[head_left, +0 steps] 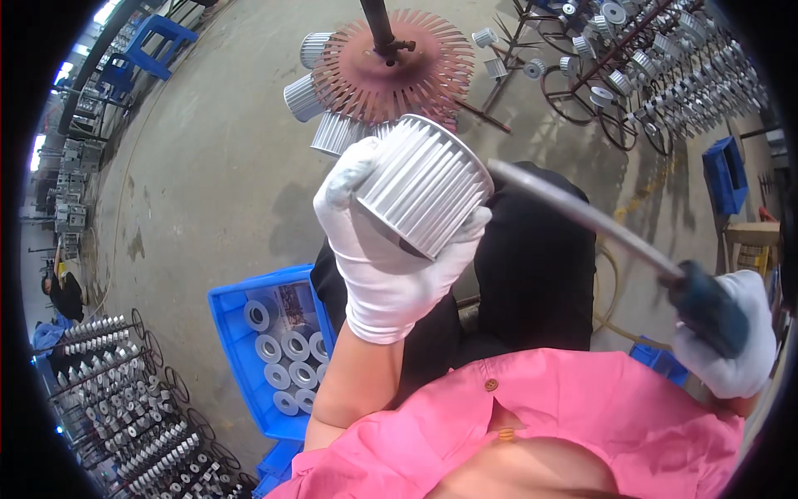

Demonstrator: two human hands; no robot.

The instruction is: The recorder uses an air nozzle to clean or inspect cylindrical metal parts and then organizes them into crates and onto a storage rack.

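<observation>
My left hand (378, 249), in a white glove, is wrapped round a silver toothed pulley (426, 187). The pulley is tilted, its ribbed side facing up, in front of the rusty red slotted disc (391, 66). At the right, my gloved right hand (731, 341) grips a long-shafted tool (603, 220) by its dark teal handle. The straight metal shaft, a little blurred, reaches up and left; its tip appears near the pulley's right edge. Whether the tip touches the pulley I cannot tell. Several similar pulleys (337, 133) sit along the disc's left and lower rim.
A blue crate (220, 320) with several metal rings (295, 345) stands left of my legs. Racks of metal parts (657, 75) fill the upper right, more racks (133, 399) the lower left. A blue stool (158, 41) stands far left, a blue bin (725, 175) at right.
</observation>
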